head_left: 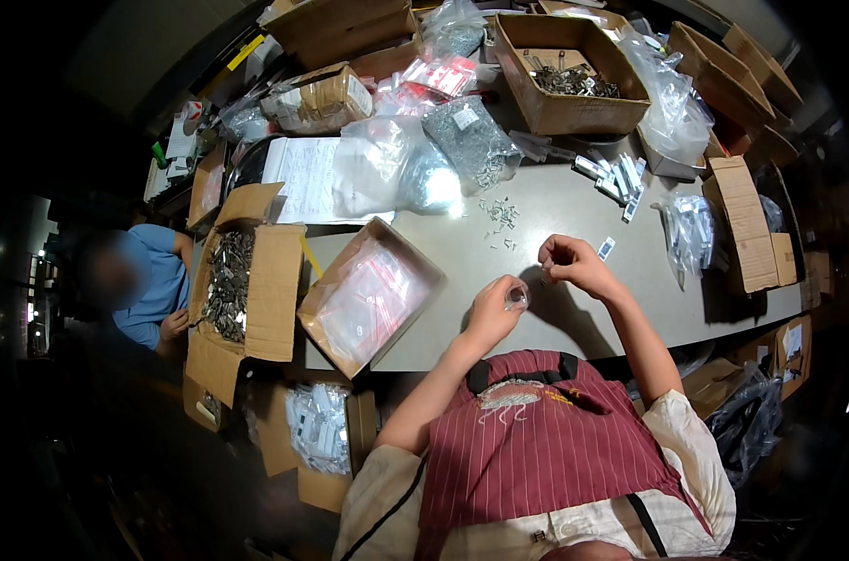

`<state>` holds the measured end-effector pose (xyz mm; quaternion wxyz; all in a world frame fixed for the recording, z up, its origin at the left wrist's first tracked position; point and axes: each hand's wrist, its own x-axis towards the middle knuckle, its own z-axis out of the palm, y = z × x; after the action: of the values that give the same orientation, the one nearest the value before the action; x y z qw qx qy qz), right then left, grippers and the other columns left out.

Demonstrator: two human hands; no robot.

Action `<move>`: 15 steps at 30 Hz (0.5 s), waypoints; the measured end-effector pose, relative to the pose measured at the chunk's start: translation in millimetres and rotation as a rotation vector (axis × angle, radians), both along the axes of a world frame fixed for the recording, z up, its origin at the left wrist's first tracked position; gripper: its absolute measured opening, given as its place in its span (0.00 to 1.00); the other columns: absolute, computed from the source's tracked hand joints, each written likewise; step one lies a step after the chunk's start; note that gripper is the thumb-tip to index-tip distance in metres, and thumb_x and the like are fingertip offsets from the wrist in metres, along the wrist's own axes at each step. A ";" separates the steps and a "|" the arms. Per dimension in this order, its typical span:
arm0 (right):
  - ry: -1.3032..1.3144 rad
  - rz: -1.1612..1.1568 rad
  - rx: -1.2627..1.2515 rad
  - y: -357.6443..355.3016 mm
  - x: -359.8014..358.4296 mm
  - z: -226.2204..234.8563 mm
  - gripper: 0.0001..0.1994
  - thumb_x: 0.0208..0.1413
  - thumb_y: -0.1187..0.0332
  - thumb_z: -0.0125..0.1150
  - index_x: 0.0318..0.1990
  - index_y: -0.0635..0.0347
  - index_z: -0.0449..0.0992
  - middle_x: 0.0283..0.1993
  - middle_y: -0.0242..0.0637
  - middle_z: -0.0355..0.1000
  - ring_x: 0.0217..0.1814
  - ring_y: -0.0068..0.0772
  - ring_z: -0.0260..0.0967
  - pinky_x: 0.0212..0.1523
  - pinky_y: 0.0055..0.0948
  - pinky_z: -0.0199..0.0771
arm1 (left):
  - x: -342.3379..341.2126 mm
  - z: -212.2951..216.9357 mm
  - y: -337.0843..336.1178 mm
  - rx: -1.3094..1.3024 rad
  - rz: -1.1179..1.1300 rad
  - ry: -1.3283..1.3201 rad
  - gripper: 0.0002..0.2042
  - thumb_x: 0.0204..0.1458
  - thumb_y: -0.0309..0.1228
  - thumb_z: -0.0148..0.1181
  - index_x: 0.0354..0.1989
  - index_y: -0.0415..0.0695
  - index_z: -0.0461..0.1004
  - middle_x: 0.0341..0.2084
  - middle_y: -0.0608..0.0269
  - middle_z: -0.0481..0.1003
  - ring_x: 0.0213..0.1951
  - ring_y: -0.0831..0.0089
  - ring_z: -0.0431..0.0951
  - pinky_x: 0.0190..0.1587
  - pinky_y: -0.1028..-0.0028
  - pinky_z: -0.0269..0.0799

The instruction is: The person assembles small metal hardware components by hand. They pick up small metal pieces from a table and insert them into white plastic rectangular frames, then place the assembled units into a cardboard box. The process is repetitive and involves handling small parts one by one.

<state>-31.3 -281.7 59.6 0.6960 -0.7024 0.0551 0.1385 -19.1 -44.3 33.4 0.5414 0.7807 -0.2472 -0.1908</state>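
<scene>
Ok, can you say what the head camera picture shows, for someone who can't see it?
A person in a striped apron sits at a grey table, the left hand holding a small clear bag and the right hand pinching something tiny beside it. Small metal parts lie scattered ahead, with cardboard boxes and plastic bags all around.

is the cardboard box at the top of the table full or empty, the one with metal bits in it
Neither: the cardboard box is open and only partly filled. A pile of small metal parts covers part of its floor, with bare cardboard showing beside it.

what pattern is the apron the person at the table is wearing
Dark red with thin pale vertical stripes on the apron, clearest in the head view.
</scene>
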 end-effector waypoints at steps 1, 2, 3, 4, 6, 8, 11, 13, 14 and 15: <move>-0.029 -0.005 0.082 5.3 -2.7 10.2 0.09 0.48 0.79 0.61 0.38 0.62 0.78 0.33 0.28 0.73 0.36 0.16 0.70 0.39 0.21 0.72 | 2.8 -1.1 -3.4 0.010 -0.019 0.001 0.13 0.54 0.25 0.63 0.47 0.39 0.75 0.43 0.49 0.79 0.47 0.54 0.81 0.50 0.63 0.75; -0.070 0.043 0.035 13.1 -5.2 21.4 0.08 0.50 0.79 0.61 0.39 0.63 0.78 0.34 0.28 0.74 0.38 0.16 0.71 0.40 0.21 0.72 | 2.8 -2.8 -5.8 0.020 -0.037 0.001 0.13 0.53 0.24 0.63 0.47 0.39 0.75 0.43 0.50 0.80 0.46 0.56 0.82 0.50 0.63 0.76; -0.120 0.136 -0.041 13.5 -6.9 21.2 0.07 0.57 0.77 0.65 0.42 0.65 0.76 0.39 0.29 0.75 0.41 0.19 0.73 0.43 0.25 0.77 | 1.5 -10.4 -11.1 -0.026 -0.007 0.035 0.13 0.51 0.22 0.64 0.46 0.39 0.75 0.42 0.50 0.80 0.45 0.56 0.82 0.48 0.63 0.76; -0.130 0.089 -0.050 17.8 -6.8 21.0 0.07 0.55 0.75 0.66 0.41 0.64 0.78 0.37 0.33 0.77 0.39 0.24 0.75 0.41 0.27 0.76 | 1.9 -20.9 -16.5 -0.068 0.023 0.068 0.14 0.49 0.20 0.65 0.45 0.39 0.76 0.40 0.50 0.80 0.44 0.55 0.82 0.47 0.62 0.77; -0.142 0.015 -0.251 18.0 -6.1 17.6 0.07 0.52 0.72 0.66 0.38 0.64 0.79 0.35 0.40 0.79 0.37 0.35 0.77 0.40 0.32 0.76 | 2.3 -30.2 -19.9 -0.100 0.057 0.103 0.14 0.47 0.18 0.66 0.43 0.39 0.76 0.38 0.51 0.81 0.42 0.55 0.83 0.45 0.62 0.78; -0.140 -0.037 -0.635 11.0 -2.5 6.5 0.08 0.52 0.70 0.67 0.35 0.67 0.78 0.34 0.48 0.80 0.37 0.48 0.79 0.39 0.39 0.78 | 2.5 -27.7 -16.8 -0.079 0.066 0.105 0.13 0.47 0.19 0.67 0.42 0.39 0.76 0.38 0.52 0.81 0.42 0.57 0.84 0.45 0.63 0.78; -0.311 0.151 -1.145 6.6 -10.7 -39.6 0.10 0.54 0.68 0.67 0.35 0.68 0.77 0.31 0.52 0.79 0.32 0.51 0.80 0.33 0.45 0.78 | 3.1 -20.3 -11.7 -0.014 0.032 0.056 0.12 0.52 0.21 0.64 0.46 0.39 0.77 0.39 0.57 0.83 0.44 0.71 0.82 0.47 0.70 0.77; -0.358 0.176 -1.193 14.7 -19.1 -49.9 0.11 0.50 0.66 0.64 0.32 0.67 0.76 0.31 0.55 0.78 0.31 0.58 0.78 0.32 0.50 0.79 | 0.8 -12.3 -9.2 -0.012 0.044 0.095 0.12 0.52 0.21 0.65 0.45 0.39 0.77 0.39 0.57 0.82 0.44 0.70 0.82 0.47 0.69 0.77; -0.357 0.176 -1.244 19.5 -23.5 -55.4 0.10 0.50 0.67 0.62 0.31 0.66 0.76 0.29 0.54 0.77 0.30 0.56 0.79 0.31 0.49 0.79 | 0.5 -10.3 -8.5 -0.012 0.049 0.114 0.12 0.52 0.21 0.65 0.45 0.39 0.77 0.39 0.57 0.82 0.44 0.69 0.83 0.47 0.69 0.77; -0.355 0.177 -1.294 27.9 -27.8 -52.5 0.09 0.50 0.67 0.60 0.30 0.65 0.75 0.28 0.52 0.76 0.28 0.53 0.79 0.30 0.48 0.80 | -0.4 -11.5 -8.1 -0.034 0.057 0.080 0.11 0.51 0.20 0.65 0.44 0.39 0.77 0.38 0.56 0.82 0.43 0.65 0.83 0.46 0.68 0.77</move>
<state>-59.1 -253.8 7.0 0.1196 -0.9916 -0.0458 0.0164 -19.5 -52.4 21.9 0.5690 0.7700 -0.2063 -0.2021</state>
